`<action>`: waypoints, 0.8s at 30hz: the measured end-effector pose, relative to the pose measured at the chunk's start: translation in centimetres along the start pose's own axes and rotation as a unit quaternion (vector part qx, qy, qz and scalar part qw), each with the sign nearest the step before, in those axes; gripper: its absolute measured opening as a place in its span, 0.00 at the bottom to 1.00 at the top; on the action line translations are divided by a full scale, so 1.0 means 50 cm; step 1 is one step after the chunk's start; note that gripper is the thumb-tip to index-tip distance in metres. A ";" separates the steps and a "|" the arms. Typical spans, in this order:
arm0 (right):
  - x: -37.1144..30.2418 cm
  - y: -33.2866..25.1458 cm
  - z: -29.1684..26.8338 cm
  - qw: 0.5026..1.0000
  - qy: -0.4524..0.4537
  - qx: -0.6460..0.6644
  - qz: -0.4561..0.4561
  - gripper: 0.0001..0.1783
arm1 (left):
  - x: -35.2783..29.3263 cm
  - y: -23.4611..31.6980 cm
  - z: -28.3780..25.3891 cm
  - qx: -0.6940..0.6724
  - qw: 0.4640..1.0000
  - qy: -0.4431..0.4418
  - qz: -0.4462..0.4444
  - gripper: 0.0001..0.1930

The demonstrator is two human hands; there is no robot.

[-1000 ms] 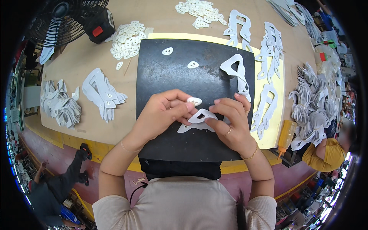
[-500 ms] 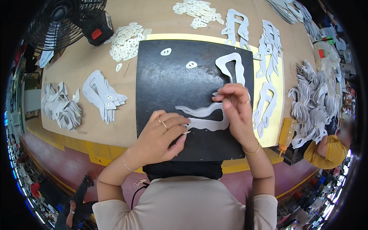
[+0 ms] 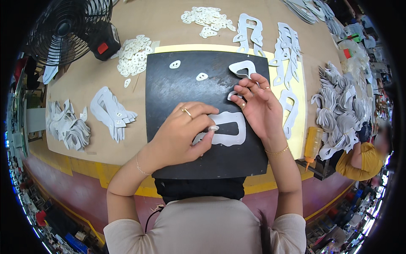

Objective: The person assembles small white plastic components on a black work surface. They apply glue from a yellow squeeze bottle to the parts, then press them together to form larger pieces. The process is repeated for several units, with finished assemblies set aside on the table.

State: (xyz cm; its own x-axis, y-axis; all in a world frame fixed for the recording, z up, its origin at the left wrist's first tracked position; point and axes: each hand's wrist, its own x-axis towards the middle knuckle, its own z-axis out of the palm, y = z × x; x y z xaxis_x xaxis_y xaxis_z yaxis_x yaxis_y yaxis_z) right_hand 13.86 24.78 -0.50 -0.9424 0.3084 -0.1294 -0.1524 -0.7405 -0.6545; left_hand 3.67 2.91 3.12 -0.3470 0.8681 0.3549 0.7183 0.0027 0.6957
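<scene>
On a black board [image 3: 177,93] in front of me lies a grey wavy-edged cut-out piece [image 3: 232,139] with a long opening. My left hand [image 3: 182,131] is over its left end, pinching a small pale oval tab [image 3: 214,128] between thumb and finger. My right hand [image 3: 262,103] is raised at the right, fingers curled but apart. Behind its fingers lies a second grey cut-out piece [image 3: 242,66], partly hidden; I cannot tell whether they touch it. Two loose oval tabs with holes, one left [image 3: 174,64] and one right [image 3: 202,76], lie farther up the board.
Heaps of pale tabs [image 3: 134,55] lie beyond the board. Grey pieces [image 3: 111,112] are stacked at the left, with more on yellow sheets [image 3: 298,110] at the right. A yellow squeeze bottle [image 3: 313,144], black fan [image 3: 63,29] and a person in yellow [image 3: 363,163] surround the table.
My left hand has lifted off the lower grey piece and turned, showing the pinched tab. My right hand has moved up and left, opening its fingers. The lower piece now lies flatter.
</scene>
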 end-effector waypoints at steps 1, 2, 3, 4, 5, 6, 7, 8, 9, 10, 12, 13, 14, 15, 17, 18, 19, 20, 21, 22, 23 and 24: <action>0.007 0.001 -0.007 1.000 -0.008 0.001 0.005 0.14 | 0.007 -0.003 -0.004 -0.010 1.000 0.002 -0.017 0.06; 0.011 0.001 -0.010 1.000 -0.016 0.001 0.010 0.14 | 0.016 -0.007 -0.005 -0.079 0.994 0.014 -0.075 0.05; 0.014 0.001 0.010 1.000 0.008 -0.010 0.015 0.14 | 0.021 -0.013 -0.006 -0.145 0.980 0.025 -0.135 0.04; 0.016 0.003 0.004 1.000 -0.029 -0.005 0.010 0.12 | 0.026 -0.020 -0.007 -0.209 0.958 0.037 -0.193 0.05; 0.021 0.007 -0.007 0.998 -0.065 -0.001 0.004 0.11 | 0.031 -0.035 -0.008 -0.262 0.928 0.029 -0.261 0.08; 0.024 0.009 -0.010 0.995 -0.102 0.003 0.000 0.10 | 0.041 -0.045 -0.008 -0.288 0.925 0.035 -0.246 0.08; 0.024 0.009 -0.009 0.994 -0.106 -0.030 -0.003 0.08 | 0.054 -0.054 -0.008 -0.314 0.920 0.041 -0.231 0.09; 0.024 0.008 -0.005 0.992 -0.110 -0.064 -0.005 0.08 | 0.065 -0.059 -0.007 -0.340 0.914 0.047 -0.215 0.09; 0.024 0.004 0.001 0.989 -0.112 -0.100 -0.009 0.10 | 0.077 -0.060 -0.003 -0.315 0.927 0.030 -0.200 0.11; 0.022 0.001 0.008 0.981 -0.101 -0.164 -0.005 0.13 | 0.089 -0.064 0.003 -0.312 0.930 0.018 -0.192 0.11; 0.014 0.002 0.021 0.961 -0.092 -0.260 -0.004 0.18 | 0.115 -0.074 0.013 -0.302 0.937 -0.007 -0.176 0.11; 0.011 0.006 0.024 0.952 -0.094 -0.292 -0.006 0.19 | 0.133 -0.070 0.004 -0.288 0.938 -0.044 -0.188 0.11; 0.008 0.010 0.028 0.941 -0.096 -0.323 -0.008 0.21 | 0.145 -0.074 0.007 -0.285 0.938 -0.060 -0.187 0.12; 0.008 0.011 0.029 0.926 -0.110 -0.360 -0.020 0.21 | 0.158 -0.080 0.013 -0.284 0.938 -0.077 -0.184 0.12; 0.001 0.008 0.045 0.902 -0.110 -0.416 -0.029 0.21 | 0.185 -0.085 0.017 -0.226 0.949 -0.124 -0.179 0.14; -0.002 0.007 0.055 0.889 -0.112 -0.442 -0.033 0.21 | 0.195 -0.086 0.019 -0.209 0.952 -0.129 -0.184 0.15; -0.005 0.005 0.066 0.870 -0.117 -0.476 -0.049 0.21 | 0.205 -0.087 0.022 -0.191 0.954 -0.135 -0.188 0.15; -0.005 0.004 0.072 0.850 -0.121 -0.508 -0.065 0.21 | 0.213 -0.090 0.024 -0.174 0.956 -0.140 -0.193 0.15; -0.002 0.007 0.067 0.828 -0.147 -0.530 -0.108 0.20 | 0.218 -0.100 0.030 -0.153 0.966 -0.124 -0.169 0.14; -0.002 0.009 0.065 0.824 -0.160 -0.532 -0.113 0.20 | 0.222 -0.108 0.037 -0.137 0.976 -0.096 -0.138 0.14; -0.003 0.011 0.064 0.819 -0.173 -0.533 -0.119 0.19 | 0.226 -0.115 0.044 -0.120 0.985 -0.067 -0.107 0.14; -0.005 0.014 0.064 0.815 -0.187 -0.534 -0.123 0.19 | 0.230 -0.118 0.046 -0.103 0.991 -0.039 -0.077 0.14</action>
State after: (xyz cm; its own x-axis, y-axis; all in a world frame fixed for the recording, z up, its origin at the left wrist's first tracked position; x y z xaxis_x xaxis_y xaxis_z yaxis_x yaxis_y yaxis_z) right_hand 13.02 22.26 1.47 -0.9777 0.0178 0.2092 -0.1927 0.3196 -0.9277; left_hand -3.15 14.02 1.66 -0.3891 0.9012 0.1911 0.5190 0.0431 0.8537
